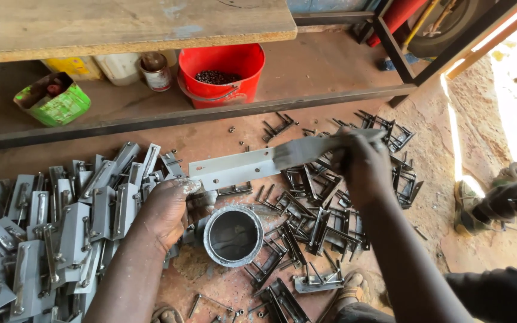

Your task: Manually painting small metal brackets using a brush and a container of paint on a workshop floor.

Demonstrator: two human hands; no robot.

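My left hand (172, 209) grips the near end of a long grey metal angle plate (252, 166) with small holes, holding it level above the floor. My right hand (360, 164) is closed over the plate's far, blurred end; whether it holds a brush or cloth there I cannot tell. Directly below the plate stands an open round tin of grey paint (233, 235). To the left lies a heap of grey-painted metal latch parts (49, 227). Dark unpainted metal brackets (324, 221) are strewn to the right and below the hands.
A red bucket (222, 75) with dark small pieces stands on a low shelf under a wooden bench top (121, 24), beside a small can (155, 70), a white jug and a green box (55, 98). An angle grinder (510, 203) lies on the sunlit dirt floor at right.
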